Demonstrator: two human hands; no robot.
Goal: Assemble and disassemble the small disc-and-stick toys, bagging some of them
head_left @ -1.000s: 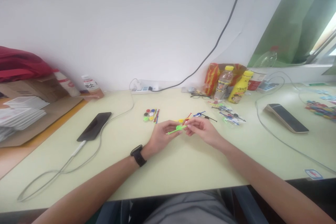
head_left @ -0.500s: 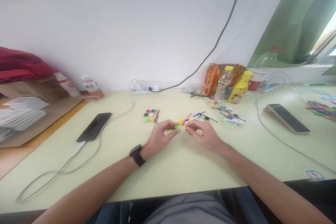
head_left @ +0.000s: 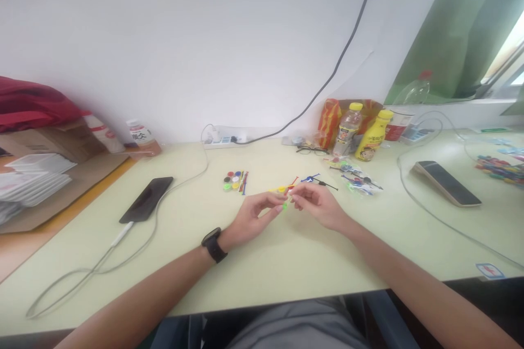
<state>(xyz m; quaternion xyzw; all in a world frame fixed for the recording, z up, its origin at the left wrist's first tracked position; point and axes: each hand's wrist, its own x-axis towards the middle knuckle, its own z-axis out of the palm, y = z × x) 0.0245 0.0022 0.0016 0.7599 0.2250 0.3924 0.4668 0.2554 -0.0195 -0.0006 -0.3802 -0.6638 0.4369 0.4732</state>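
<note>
Both hands meet over the pale green desk (head_left: 286,262). My left hand (head_left: 249,218), a black watch on its wrist, pinches a small green plastic piece (head_left: 284,205) at its fingertips. Facing it, my right hand (head_left: 319,203) has its fingers curled and its fingertips on the same green piece. Just behind the hands lie loose coloured plastic sticks (head_left: 305,179) in red, yellow, blue and black. To the left, a cluster of small coloured round caps (head_left: 233,179) rests on the desk.
A black phone (head_left: 146,198) on a white cable lies at left, a second phone (head_left: 447,190) at right. Two yellow-capped bottles (head_left: 370,136), glasses, a power strip (head_left: 223,136) and bags of coloured parts (head_left: 360,181) line the back. Cardboard and white trays sit at far left.
The long green stick that lay between my hands now shows only as a small green bit at the fingertips. Both hands have shifted slightly but stay together.
</note>
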